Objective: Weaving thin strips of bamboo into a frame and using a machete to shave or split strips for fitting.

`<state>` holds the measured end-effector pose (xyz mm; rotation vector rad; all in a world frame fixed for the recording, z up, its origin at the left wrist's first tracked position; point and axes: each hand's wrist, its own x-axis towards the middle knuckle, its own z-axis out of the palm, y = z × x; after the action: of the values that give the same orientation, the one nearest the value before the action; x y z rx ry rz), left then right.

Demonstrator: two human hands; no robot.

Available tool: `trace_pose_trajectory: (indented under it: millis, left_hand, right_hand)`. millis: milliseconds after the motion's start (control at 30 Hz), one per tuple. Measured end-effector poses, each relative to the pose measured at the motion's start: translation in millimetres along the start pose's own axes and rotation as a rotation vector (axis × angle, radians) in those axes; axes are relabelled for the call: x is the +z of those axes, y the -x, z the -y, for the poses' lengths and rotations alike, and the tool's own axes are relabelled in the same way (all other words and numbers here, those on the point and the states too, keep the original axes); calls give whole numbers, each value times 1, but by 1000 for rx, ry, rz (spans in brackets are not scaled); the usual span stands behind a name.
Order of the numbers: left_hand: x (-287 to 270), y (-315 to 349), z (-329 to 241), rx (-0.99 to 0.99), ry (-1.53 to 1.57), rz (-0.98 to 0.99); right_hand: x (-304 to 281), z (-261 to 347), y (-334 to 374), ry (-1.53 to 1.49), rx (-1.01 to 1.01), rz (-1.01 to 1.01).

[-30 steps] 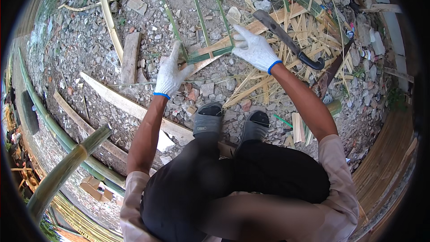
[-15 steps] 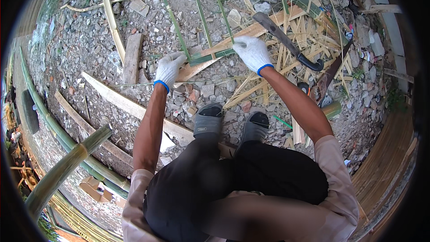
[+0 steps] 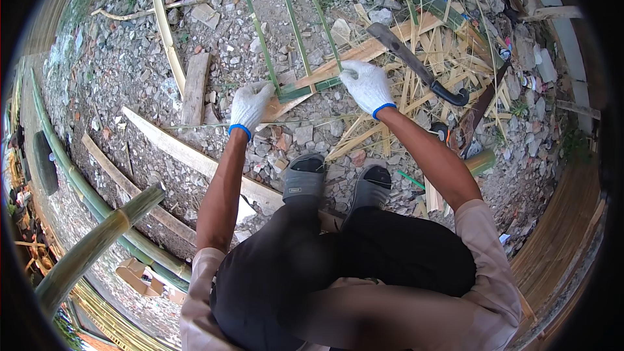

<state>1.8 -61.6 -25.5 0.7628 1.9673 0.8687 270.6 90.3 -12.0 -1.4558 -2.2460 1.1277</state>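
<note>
Both my hands wear white knit gloves with blue cuffs. My left hand (image 3: 252, 105) is closed in a pinch at the left end of a short green bamboo crosspiece (image 3: 327, 84). At its other end, the fingers of my right hand (image 3: 366, 86) pinch the corner where a long bamboo strip (image 3: 323, 21) meets it. Two more long strips, a left strip (image 3: 257, 26) and a middle strip (image 3: 294, 23), run away from the crosspiece. Behind and under it lies a pale wooden board (image 3: 364, 50). The fingertips partly hide both joints.
A machete (image 3: 416, 60) with a hooked black handle lies right of my right hand, over pale bamboo shavings (image 3: 439, 49). Left are a wood block (image 3: 195, 88), a curved plank (image 3: 170, 144) and a thick bamboo pole (image 3: 97, 247). My sandalled feet (image 3: 304, 179) stand on stony ground.
Both hands and the crosspiece have come slightly nearer to me, the left hand also a little to the right. Both hands keep their pinch.
</note>
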Motion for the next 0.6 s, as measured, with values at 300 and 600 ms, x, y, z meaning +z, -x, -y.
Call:
trace_pose_trajectory:
  millis: [300, 600]
  left_hand:
    - [10, -6, -16, 71, -408, -140]
    - [15, 4, -19, 126, -410, -189]
  right_hand:
    - [8, 3, 2, -64, 50, -85]
    - [4, 8, 5, -73, 38, -96]
